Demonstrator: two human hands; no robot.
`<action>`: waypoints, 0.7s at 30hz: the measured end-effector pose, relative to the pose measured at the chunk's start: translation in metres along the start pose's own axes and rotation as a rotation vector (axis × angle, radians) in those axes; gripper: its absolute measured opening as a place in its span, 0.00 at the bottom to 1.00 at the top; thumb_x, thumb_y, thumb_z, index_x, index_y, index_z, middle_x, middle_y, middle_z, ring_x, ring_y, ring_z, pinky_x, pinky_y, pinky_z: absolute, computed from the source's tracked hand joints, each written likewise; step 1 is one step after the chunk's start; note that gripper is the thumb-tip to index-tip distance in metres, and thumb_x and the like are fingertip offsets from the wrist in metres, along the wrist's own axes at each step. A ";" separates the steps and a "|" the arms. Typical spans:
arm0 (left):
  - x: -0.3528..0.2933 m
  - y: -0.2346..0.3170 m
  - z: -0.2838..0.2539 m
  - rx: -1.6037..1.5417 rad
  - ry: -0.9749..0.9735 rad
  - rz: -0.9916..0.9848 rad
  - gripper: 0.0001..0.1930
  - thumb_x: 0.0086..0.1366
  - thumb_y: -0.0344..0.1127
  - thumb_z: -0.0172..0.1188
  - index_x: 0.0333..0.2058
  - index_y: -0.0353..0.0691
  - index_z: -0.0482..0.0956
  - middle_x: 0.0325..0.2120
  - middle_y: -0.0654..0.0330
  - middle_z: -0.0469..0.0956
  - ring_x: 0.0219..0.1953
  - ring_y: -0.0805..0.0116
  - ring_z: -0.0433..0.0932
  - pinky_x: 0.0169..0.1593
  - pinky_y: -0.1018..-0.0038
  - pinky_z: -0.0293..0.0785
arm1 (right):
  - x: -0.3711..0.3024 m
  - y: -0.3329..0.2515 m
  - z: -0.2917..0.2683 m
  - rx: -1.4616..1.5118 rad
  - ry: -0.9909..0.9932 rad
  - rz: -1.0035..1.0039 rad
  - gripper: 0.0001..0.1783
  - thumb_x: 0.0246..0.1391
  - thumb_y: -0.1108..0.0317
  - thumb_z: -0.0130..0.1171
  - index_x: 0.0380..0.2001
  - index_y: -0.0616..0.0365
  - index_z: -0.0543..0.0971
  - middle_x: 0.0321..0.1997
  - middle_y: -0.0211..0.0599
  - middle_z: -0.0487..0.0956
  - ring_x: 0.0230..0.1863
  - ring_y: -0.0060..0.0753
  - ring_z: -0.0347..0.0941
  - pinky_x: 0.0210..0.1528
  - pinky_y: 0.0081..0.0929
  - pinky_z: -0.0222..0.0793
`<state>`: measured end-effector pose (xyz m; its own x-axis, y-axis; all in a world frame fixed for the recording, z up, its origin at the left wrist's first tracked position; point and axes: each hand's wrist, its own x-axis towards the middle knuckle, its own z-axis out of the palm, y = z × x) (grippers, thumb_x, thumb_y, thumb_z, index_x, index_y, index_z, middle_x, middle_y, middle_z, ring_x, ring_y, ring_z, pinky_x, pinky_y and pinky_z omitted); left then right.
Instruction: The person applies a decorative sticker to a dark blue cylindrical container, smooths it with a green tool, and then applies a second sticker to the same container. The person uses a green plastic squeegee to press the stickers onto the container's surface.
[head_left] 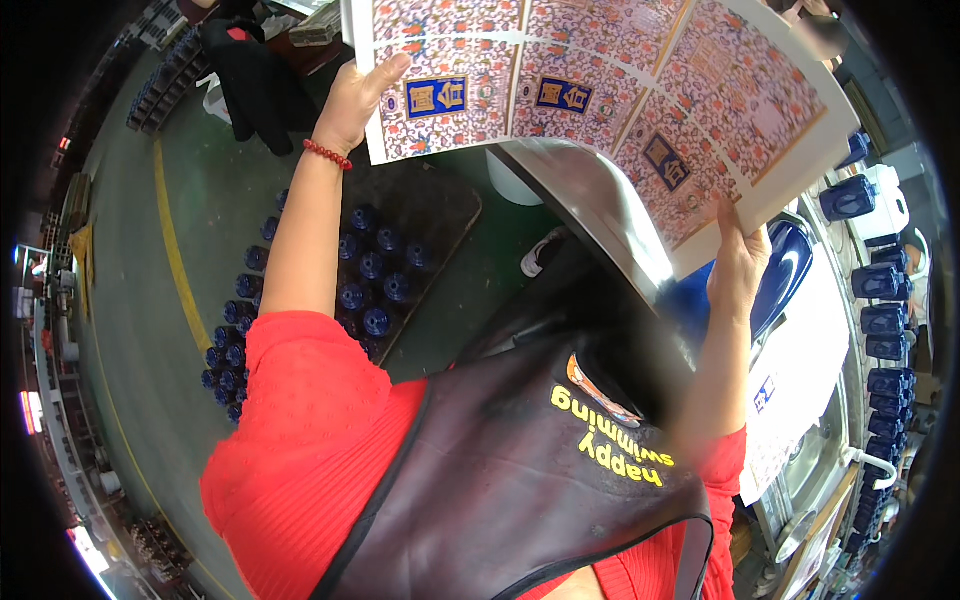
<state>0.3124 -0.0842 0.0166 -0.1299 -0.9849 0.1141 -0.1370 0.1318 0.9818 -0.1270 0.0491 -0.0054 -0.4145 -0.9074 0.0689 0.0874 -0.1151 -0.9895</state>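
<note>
A large printed sheet (480, 80) with a pink floral pattern and blue label panels is held up in front of me, bowed in the middle. My left hand (350, 105) pinches its left edge, thumb on the printed face; a red bead bracelet circles that wrist. My right hand (738, 260) grips the lower right border, with its thumb on the front and the fingers mostly hidden behind the sheet. Below the right part of the sheet lies a shiny blue vessel (790, 270), partly covered. White paper (800, 370) with a small blue print lies beside my right forearm.
Several blue glass-like jars (372, 265) stand on a dark board at floor level to the left. More blue jars (882, 320) line the right side, near a white jug (888, 200). A white tap (872, 465) rises at a sink. A yellow line (178, 250) crosses the green floor.
</note>
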 end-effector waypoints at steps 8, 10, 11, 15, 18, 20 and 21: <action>0.006 0.086 0.101 0.319 -0.347 0.322 0.12 0.70 0.37 0.58 0.42 0.32 0.80 0.28 0.56 0.82 0.29 0.72 0.78 0.35 0.71 0.74 | 0.002 -0.051 0.041 0.120 -0.001 0.212 0.19 0.61 0.74 0.60 0.55 0.63 0.77 0.49 0.35 0.81 0.48 0.25 0.77 0.52 0.26 0.71; -0.001 0.093 0.137 0.661 -0.467 0.599 0.11 0.66 0.35 0.57 0.38 0.32 0.81 0.29 0.46 0.82 0.29 0.57 0.81 0.32 0.65 0.76 | -0.003 -0.056 0.053 0.193 -0.087 0.221 0.25 0.63 0.69 0.60 0.62 0.62 0.71 0.56 0.38 0.78 0.54 0.29 0.74 0.57 0.29 0.69; -0.007 0.092 0.162 0.619 -0.448 0.543 0.14 0.68 0.37 0.57 0.45 0.33 0.79 0.31 0.44 0.82 0.30 0.55 0.82 0.35 0.64 0.76 | -0.005 -0.056 0.057 0.176 -0.071 0.254 0.27 0.64 0.66 0.61 0.64 0.61 0.70 0.58 0.40 0.77 0.57 0.31 0.72 0.59 0.30 0.67; -0.020 0.086 0.232 0.604 -0.453 0.444 0.30 0.66 0.47 0.58 0.61 0.35 0.70 0.40 0.36 0.81 0.43 0.45 0.82 0.49 0.58 0.77 | -0.006 -0.046 0.048 0.092 -0.034 0.363 0.33 0.67 0.49 0.59 0.66 0.58 0.69 0.62 0.42 0.74 0.61 0.33 0.69 0.62 0.31 0.65; -0.022 0.082 0.247 0.720 -0.585 0.393 0.39 0.64 0.57 0.61 0.67 0.38 0.67 0.48 0.33 0.77 0.51 0.40 0.78 0.56 0.60 0.74 | -0.002 -0.030 0.032 0.135 -0.057 0.364 0.38 0.65 0.42 0.58 0.68 0.57 0.67 0.66 0.44 0.71 0.65 0.36 0.66 0.61 0.32 0.67; -0.021 0.081 0.250 0.696 -0.671 0.388 0.40 0.64 0.59 0.61 0.67 0.38 0.67 0.47 0.33 0.78 0.50 0.41 0.78 0.56 0.61 0.74 | -0.001 -0.021 0.025 0.165 -0.043 0.293 0.42 0.63 0.38 0.58 0.69 0.57 0.65 0.68 0.46 0.69 0.67 0.38 0.64 0.62 0.34 0.67; -0.020 0.080 0.252 0.672 -0.699 0.408 0.41 0.64 0.60 0.61 0.67 0.38 0.67 0.47 0.34 0.78 0.50 0.42 0.78 0.56 0.62 0.74 | -0.001 -0.018 0.022 0.171 -0.041 0.316 0.43 0.63 0.37 0.57 0.70 0.57 0.64 0.69 0.46 0.68 0.68 0.39 0.64 0.62 0.34 0.67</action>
<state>0.0570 -0.0257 0.0541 -0.7970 -0.5967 0.0937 -0.4446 0.6846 0.5777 -0.1080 0.0427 0.0148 -0.3069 -0.9240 -0.2283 0.3572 0.1105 -0.9275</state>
